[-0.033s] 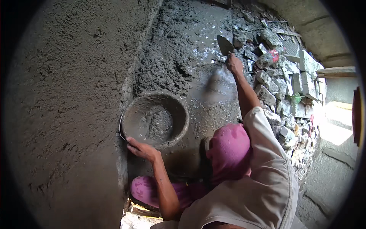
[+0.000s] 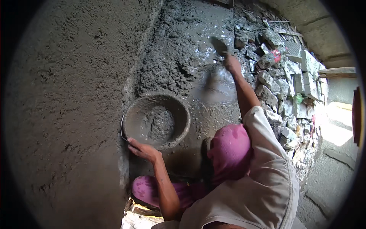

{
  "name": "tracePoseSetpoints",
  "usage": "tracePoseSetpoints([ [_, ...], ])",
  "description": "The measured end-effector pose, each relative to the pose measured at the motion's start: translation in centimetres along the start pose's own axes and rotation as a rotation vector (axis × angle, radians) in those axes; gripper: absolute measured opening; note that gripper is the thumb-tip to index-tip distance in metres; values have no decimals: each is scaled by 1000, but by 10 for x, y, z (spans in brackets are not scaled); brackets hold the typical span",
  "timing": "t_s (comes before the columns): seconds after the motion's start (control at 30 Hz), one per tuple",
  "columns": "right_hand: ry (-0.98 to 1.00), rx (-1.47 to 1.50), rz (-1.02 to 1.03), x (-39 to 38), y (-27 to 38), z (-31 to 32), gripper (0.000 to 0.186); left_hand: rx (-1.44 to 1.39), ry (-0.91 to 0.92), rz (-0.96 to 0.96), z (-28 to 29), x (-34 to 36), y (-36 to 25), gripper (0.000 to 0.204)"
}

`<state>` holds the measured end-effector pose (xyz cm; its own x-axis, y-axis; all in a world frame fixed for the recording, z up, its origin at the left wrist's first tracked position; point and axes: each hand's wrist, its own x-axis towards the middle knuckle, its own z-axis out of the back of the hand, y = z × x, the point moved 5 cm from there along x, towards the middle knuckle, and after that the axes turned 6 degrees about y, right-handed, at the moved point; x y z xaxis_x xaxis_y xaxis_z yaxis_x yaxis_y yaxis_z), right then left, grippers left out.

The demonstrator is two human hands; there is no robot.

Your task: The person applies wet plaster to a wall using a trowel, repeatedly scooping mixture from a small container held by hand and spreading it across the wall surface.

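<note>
A round grey bucket (image 2: 177,131) holds wet mortar (image 2: 156,126) beside the plastered wall. My left hand (image 2: 145,150) has its fingers curled at the bucket's front left rim, where they grip the bucket's wire handle (image 2: 122,128). My right arm reaches forward, with my right hand (image 2: 232,65) closed on the handle of a trowel (image 2: 219,45), its dark blade blurred over the wet floor. Lumpy mortar (image 2: 167,68) is spread behind the bucket. My pink-clad knee (image 2: 228,149) rests right of the bucket.
A rough plastered wall (image 2: 76,114) rises on my left. Broken concrete, blocks and debris (image 2: 267,87) are piled along the right, with a wooden board (image 2: 337,72) near the far edge. A brighter cement surface (image 2: 324,179) lies at the lower right.
The trowel blade has swung slightly left and become more blurred, with my right hand still on it. My left hand stays at the bucket; the whole view has shifted very slightly.
</note>
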<state>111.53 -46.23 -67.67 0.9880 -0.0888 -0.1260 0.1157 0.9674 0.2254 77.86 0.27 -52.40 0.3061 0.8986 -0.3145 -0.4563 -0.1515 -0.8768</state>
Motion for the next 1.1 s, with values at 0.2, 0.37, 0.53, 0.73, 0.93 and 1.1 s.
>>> tracePoseSetpoints([
  [0.2,237,4,261,-69,92,-14,27,59,-71,-32,2,2,-4,80],
  [0.37,333,-43,343,-139,90,3,21,106,-42,-79,6,18,-10,81],
  [0.53,205,214,-106,-185,-25,-3,30,61,-16,-46,12,18,1,76],
  [0.73,453,415,-98,-185,48,-46,25,90,-32,-68,13,9,-4,75],
  [0.93,611,511,196,-166,161,-65,36,4,-3,-110,12,22,5,67],
  [1.1,563,609,179,-198,131,-49,39,53,-30,-181,27,21,19,55],
])
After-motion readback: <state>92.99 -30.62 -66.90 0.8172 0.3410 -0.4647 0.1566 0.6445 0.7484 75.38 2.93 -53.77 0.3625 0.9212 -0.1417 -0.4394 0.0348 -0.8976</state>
